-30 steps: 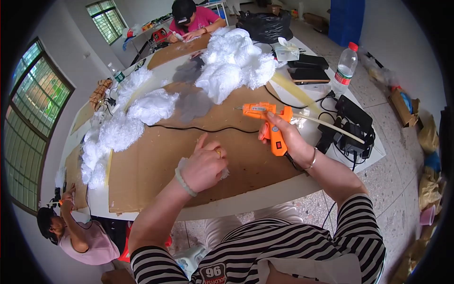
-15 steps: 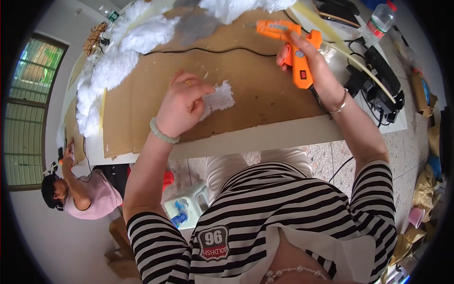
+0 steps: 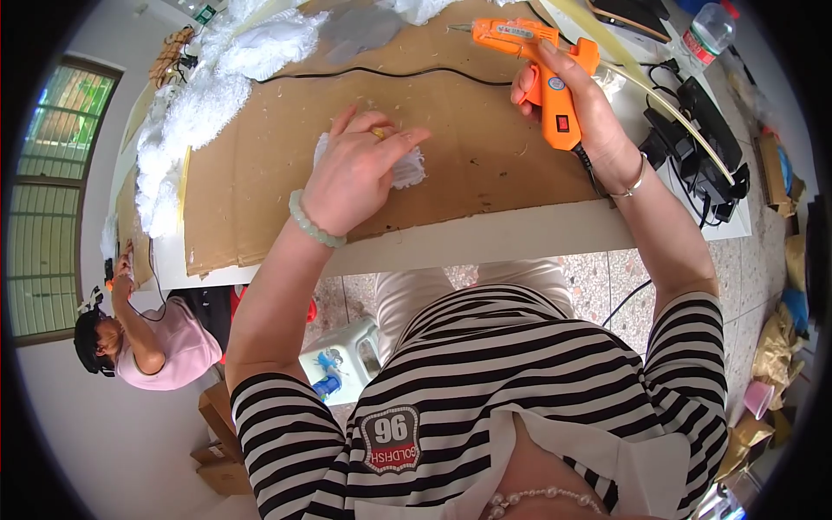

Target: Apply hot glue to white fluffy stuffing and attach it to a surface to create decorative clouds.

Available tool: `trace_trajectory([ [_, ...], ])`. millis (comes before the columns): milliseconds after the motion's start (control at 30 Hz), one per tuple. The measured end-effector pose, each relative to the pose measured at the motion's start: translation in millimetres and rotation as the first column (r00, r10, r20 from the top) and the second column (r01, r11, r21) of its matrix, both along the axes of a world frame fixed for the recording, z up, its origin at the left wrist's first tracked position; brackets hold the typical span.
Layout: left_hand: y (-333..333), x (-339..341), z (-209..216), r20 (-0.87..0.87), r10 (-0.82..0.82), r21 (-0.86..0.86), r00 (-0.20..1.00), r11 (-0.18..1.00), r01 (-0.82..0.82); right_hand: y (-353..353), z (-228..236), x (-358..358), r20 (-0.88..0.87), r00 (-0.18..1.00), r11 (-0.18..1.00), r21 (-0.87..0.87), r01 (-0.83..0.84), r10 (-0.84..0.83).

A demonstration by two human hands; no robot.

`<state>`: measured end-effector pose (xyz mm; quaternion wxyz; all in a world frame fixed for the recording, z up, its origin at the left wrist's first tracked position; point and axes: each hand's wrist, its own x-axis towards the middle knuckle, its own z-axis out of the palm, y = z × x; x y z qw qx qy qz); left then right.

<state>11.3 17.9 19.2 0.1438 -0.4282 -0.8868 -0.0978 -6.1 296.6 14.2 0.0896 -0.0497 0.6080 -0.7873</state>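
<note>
My right hand (image 3: 582,95) is wrapped around the grip of an orange hot glue gun (image 3: 562,126), holding it above the cardboard with its nozzle to the left. A pale glue stick (image 3: 667,108) sticks out of its back end. My left hand (image 3: 360,169) is over a small ragged-edged white piece of fluffy fabric (image 3: 409,171) and hides most of it. Its fingers are spread, the index finger stretched to the right; whether they touch the piece is hard to tell. Under both lies a brown cardboard sheet (image 3: 494,173) on the white table (image 3: 485,238).
White fluffy material (image 3: 204,108) heaps along the far left. A black cord (image 3: 390,72) crosses the cardboard. At right are black power strips (image 3: 706,130) and a red-capped bottle (image 3: 709,35). A white stool (image 3: 347,351) stands below; another person (image 3: 165,342) works at far left.
My left hand has opened from curled fingers and now lies over the white piece, covering more of it. The glue gun stays in my right hand, slightly higher in the picture.
</note>
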Motion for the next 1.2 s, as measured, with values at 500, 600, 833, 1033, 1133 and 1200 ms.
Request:
trace_trajectory([
  [500, -3, 41, -10, -0.208, 0.319, 0.318, 0.924, 0.916, -0.245, 2, -5, -3, -0.023, 0.998, 0.997, -0.041, -0.068, 0.067],
  [600, 22, 52, -14, -0.131, 0.289, 0.324, 0.948, 0.917, -0.234, -5, -2, 2, -0.042, 0.997, 0.998, -0.005, -0.063, 0.063],
  [833, 20, 39, -26, -0.172, 0.329, 0.340, 0.928, 0.904, -0.258, -7, 0, 6, -0.077, 0.995, 0.998, 0.025, -0.056, 0.057],
  [1033, 6, 29, -32, -0.043, 0.379, 0.365, 0.924, 0.867, -0.338, -6, 1, 8, -0.094, 0.990, 0.994, 0.045, -0.098, 0.102],
  [1133, 6, 27, -30, -0.039, 0.412, 0.343, 0.911, 0.861, -0.375, -7, 4, 10, -0.063, 0.989, 0.990, 0.046, -0.134, 0.137],
  [1200, 5, 26, -28, -0.049, 0.446, 0.339, 0.894, 0.849, -0.405, -13, 8, 13, 0.011, 0.990, 0.990, -0.010, -0.142, 0.142],
])
